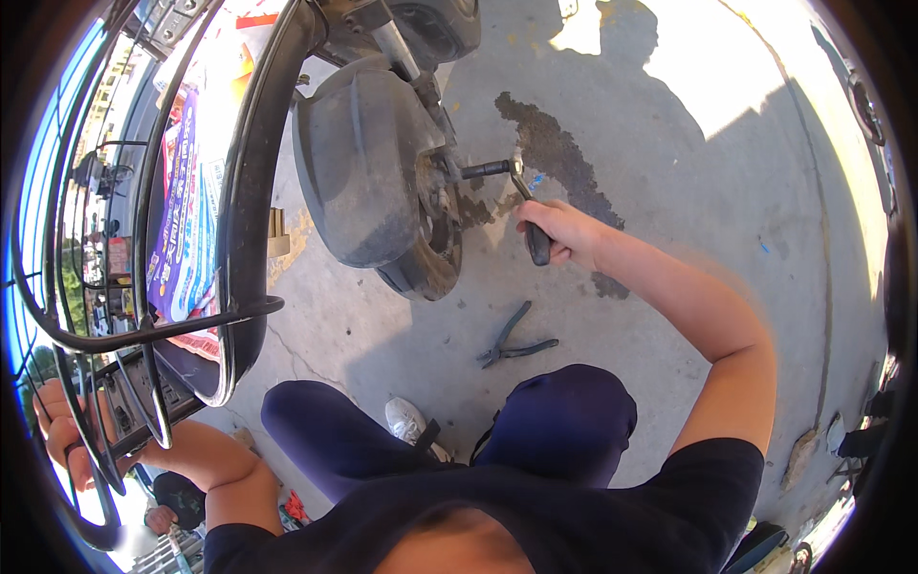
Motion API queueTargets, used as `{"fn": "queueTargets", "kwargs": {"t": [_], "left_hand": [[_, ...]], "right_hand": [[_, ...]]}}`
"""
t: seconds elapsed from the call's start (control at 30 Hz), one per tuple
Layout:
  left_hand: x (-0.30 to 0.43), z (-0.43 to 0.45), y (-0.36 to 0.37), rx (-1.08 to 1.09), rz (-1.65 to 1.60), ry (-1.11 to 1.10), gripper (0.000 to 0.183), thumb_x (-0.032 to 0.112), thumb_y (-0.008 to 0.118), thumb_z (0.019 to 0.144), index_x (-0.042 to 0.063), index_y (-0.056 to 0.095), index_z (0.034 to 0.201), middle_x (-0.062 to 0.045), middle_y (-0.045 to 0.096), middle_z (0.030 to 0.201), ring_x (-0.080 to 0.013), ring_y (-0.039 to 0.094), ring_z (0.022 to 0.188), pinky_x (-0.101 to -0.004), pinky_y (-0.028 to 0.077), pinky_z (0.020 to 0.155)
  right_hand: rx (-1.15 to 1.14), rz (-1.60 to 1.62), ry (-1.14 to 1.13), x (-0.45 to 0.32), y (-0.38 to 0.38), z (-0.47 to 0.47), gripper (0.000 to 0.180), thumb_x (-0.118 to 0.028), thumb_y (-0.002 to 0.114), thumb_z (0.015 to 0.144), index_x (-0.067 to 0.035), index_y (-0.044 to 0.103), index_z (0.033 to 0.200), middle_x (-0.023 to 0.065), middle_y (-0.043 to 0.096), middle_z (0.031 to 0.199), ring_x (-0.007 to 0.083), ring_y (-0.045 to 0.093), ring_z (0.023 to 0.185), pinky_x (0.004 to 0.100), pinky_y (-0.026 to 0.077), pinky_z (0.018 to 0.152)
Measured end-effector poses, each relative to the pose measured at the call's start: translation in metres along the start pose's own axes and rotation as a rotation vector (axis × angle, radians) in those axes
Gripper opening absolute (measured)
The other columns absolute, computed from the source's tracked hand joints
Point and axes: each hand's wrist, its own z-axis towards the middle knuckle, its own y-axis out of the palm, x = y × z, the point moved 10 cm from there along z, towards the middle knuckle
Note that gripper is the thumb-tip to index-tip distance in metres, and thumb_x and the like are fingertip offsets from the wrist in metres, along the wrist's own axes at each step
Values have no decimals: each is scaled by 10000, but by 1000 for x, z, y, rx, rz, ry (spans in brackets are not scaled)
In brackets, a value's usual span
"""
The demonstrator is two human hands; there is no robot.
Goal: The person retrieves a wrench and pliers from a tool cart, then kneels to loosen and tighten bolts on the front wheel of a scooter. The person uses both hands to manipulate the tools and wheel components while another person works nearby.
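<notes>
My right hand (563, 233) grips the black handle of a ratchet wrench (534, 233). A dark socket extension (485, 170) runs from the ratchet head to the axle area of a scooter's front wheel (439, 262). Over the wheel sits a dusty grey mudguard (358, 165), with a metal fork tube (396, 49) beside it. At the far left, my left hand (68, 430) is curled around the lower part of a black wire basket (154, 330); the bars partly hide its fingers. Pliers (510, 344) with dark handles lie spread on the concrete in front of my knees.
Printed bags or leaflets (183, 237) with writing fill the basket. A dark wet stain (566, 165) marks the concrete floor (688, 194) beyond the wrench. Another person's hand (161, 518) shows at the lower left. Parked wheels (864, 107) line the right rim.
</notes>
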Motion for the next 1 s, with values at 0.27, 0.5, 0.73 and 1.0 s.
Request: {"fn": "queueTargets", "kwargs": {"t": [0.27,0.5,0.73,1.0], "left_hand": [[-27,-2,-21,-54,-162,109,169,54,604,789,53,465,693,-68,470,617,-269,535,575,-394,441,548],[-4,12,-5,47,-86,2,268,242,525,892,40,514,717,-91,478,619,-248,476,578,-376,372,540],[-21,0,-19,2,-213,17,118,105,612,785,19,533,790,-117,512,667,-305,554,675,-429,483,628],[21,5,-13,51,116,-70,312,244,428,942,-43,551,932,-161,597,940,-279,619,854,-389,512,725]], "right_hand": [[412,-661,-470,94,-81,131,481,-320,616,882,-10,378,1163,265,607,863,439,613,845,475,476,736],[-178,366,-13,21,17,0,254,-292,550,911,-51,470,930,89,599,702,73,422,438,237,333,381],[178,-435,-328,106,-45,90,263,-250,588,897,-37,473,1001,94,619,754,171,543,584,324,457,561],[-48,-250,-338,90,-13,96,323,-310,618,865,-28,480,942,107,611,716,186,527,541,334,448,534]]}}
